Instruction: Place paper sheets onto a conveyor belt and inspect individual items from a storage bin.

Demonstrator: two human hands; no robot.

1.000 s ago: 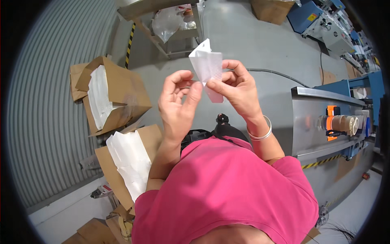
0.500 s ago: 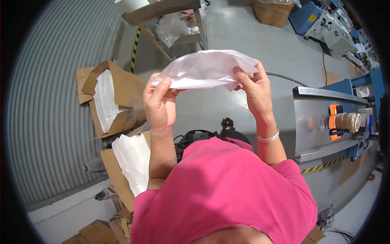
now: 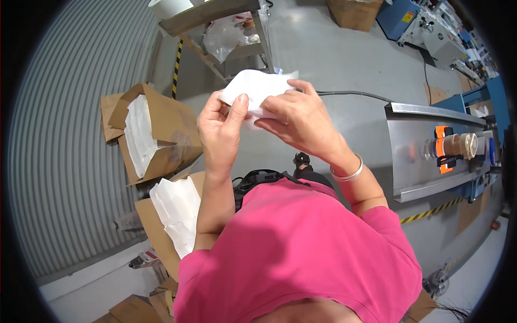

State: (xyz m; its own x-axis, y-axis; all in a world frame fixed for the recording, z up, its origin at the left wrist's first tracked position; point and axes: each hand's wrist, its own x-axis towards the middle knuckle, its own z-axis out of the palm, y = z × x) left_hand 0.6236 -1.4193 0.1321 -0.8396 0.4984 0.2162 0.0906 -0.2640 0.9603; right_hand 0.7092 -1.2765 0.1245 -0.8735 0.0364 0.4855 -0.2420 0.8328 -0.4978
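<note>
From my far-off seat I see, at the left, an open cardboard box (image 3: 161, 134) of white folded stock beside the corrugated wall (image 3: 59, 151), and a second box (image 3: 167, 226) nearer the body. My left hand (image 3: 221, 129) pinches the white folded sheet (image 3: 253, 89) with its thumb on top; my right hand (image 3: 299, 121) closes over the sheet's right side, both raised at chest level. Behind them stands a metal shelf rack (image 3: 215, 27). Bare grey floor (image 3: 334, 59) lies open beyond. At the right, the steel worktop (image 3: 420, 156) edge carries an orange-and-tan tape dispenser (image 3: 449, 148).
</note>
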